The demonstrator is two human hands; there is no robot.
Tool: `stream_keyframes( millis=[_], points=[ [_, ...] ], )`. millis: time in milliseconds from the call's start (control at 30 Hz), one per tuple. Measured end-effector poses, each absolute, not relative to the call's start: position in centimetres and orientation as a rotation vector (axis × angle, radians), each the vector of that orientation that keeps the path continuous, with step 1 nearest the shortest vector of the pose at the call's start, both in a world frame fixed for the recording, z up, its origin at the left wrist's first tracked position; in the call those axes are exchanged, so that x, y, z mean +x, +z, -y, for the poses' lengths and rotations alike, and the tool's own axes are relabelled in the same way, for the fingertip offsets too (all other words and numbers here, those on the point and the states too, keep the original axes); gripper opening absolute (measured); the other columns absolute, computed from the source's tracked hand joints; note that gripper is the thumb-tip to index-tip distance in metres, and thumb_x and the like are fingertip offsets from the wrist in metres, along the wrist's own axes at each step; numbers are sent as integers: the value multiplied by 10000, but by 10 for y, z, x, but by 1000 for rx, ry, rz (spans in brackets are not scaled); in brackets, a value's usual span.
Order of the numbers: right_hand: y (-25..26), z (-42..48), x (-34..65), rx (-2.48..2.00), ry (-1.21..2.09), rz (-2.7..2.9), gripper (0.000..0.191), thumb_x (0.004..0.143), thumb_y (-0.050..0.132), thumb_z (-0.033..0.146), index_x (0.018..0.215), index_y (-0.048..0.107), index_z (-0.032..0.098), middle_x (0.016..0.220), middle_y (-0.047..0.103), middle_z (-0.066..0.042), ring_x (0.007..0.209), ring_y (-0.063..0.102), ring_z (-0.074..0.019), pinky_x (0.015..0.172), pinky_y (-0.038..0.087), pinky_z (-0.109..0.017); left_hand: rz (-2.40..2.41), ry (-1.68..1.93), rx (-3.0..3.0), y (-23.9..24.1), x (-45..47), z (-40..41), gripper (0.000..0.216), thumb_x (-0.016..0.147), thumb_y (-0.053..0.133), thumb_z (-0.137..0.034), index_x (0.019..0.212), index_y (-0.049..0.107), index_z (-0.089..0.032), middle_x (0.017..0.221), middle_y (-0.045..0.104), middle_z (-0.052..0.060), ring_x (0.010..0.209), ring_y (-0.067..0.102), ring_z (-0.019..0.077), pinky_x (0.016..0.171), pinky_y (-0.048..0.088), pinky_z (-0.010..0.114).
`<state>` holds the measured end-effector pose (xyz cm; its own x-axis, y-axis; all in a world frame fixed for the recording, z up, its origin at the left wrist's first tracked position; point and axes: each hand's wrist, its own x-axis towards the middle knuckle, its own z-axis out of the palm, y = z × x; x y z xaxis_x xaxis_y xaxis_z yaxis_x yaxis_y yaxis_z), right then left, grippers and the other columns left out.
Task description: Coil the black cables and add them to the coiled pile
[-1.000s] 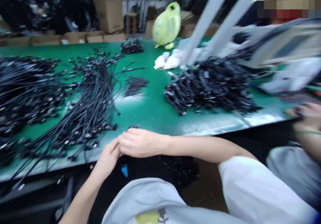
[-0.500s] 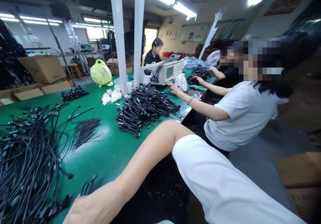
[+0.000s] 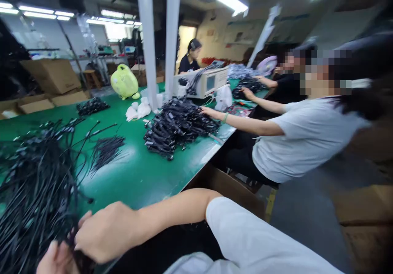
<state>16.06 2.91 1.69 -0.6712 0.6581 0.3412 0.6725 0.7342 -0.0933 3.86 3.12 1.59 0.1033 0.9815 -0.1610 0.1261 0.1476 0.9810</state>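
Note:
My right hand [image 3: 106, 231] is at the lower left by the table edge, its fingers curled round a dark cable [image 3: 83, 261] that shows blurred beneath them. My left hand [image 3: 57, 259] comes in at the bottom, just left of the right one, thumb and fingers drawn together; what is between them is hidden and smeared. Next to both hands spreads a large heap of long black cables [image 3: 39, 184] with connectors. Right of it lies a small bunch of thin black ties or wires [image 3: 107, 153]. Farther along is a pile of coiled black cables [image 3: 181, 129].
A co-worker in a white shirt [image 3: 285, 143] sits at the right, one hand [image 3: 210, 112] at the coiled pile. On the green table [image 3: 135, 180] stand a yellow-green fan [image 3: 124, 81], white posts [image 3: 149, 45] and a test instrument [image 3: 211, 81]. A cardboard box [image 3: 227, 184] sits below the edge.
My right hand has risen a little, and my left hand has come into view beside it. The loop that stood above the right hand no longer shows. The co-worker's hand has lowered to the coiled pile.

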Motion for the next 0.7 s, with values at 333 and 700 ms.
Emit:
stream_keyframes(
  millis=[333,700],
  points=[
    [23,-12,183,-1091,299,2191,279,967,415,217,762,595,161,754,614,-43,725,513,-150,688,326,-269,-1090,852,1258,6,13,20,587,863,445,-681,718,704,-174,765,611,62,743,529,175,732,444,298],
    [4,-14,176,-1112,643,2213,275,936,436,224,682,531,177,689,573,-17,665,490,-131,640,313,-255,-1155,985,1470,15,1,37,343,872,608,-441,695,742,-180,845,545,50,795,522,163,779,434,292]
  ],
)
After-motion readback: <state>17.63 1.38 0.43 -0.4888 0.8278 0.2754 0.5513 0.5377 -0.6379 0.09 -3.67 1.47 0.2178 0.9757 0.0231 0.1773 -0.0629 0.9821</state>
